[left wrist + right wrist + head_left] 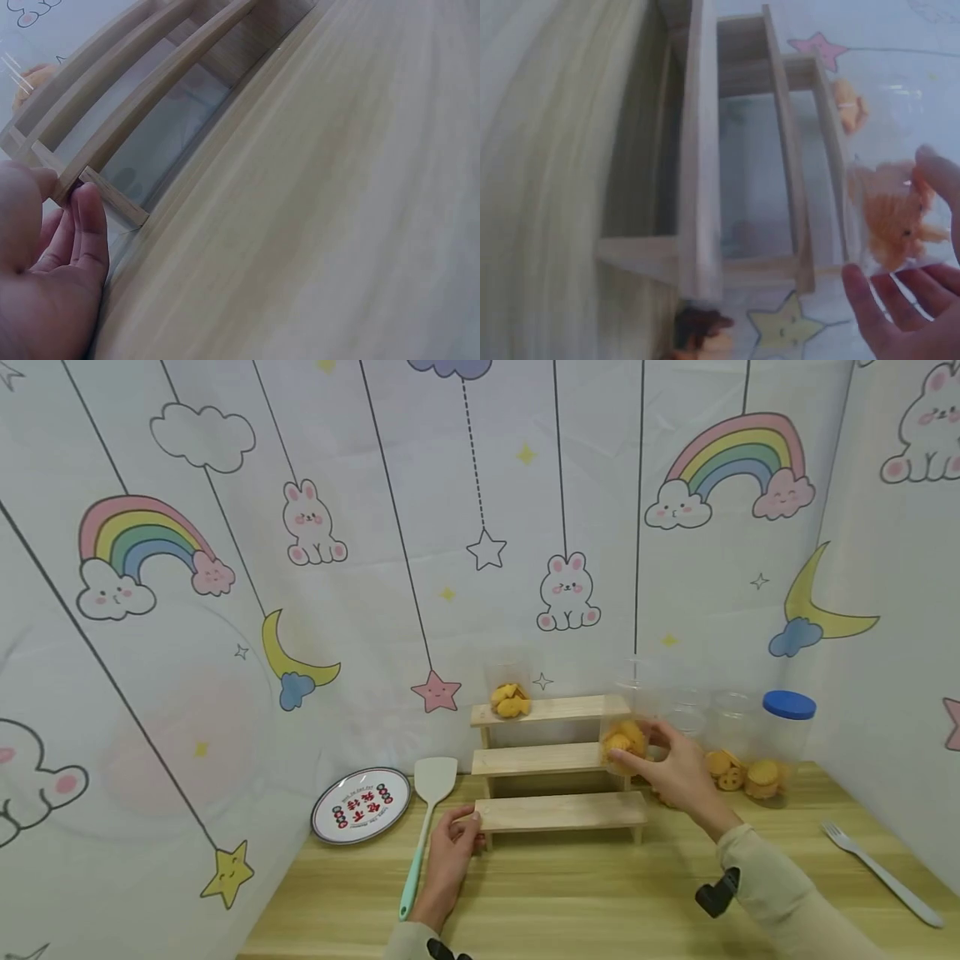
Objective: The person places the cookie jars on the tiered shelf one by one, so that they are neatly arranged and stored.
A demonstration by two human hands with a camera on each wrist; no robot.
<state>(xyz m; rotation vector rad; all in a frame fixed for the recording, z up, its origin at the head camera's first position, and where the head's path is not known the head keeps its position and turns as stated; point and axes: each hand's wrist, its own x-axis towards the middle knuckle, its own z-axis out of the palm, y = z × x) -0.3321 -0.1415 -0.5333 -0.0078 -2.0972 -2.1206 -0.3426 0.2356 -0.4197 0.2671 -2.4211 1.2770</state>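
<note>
Wooden rack (561, 812), mid-frame: left hand (450, 850) pinches its corner; right hand (681, 774), fingers clamped on jar (626, 742), should stay level.

Ranged left to right on the wood-grained table (570, 902): plate (327, 806), spatula (434, 787), three-tiered wooden rack (562, 812), clear jars (765, 781) containing biscuits (763, 777), fork (873, 866).
</note>
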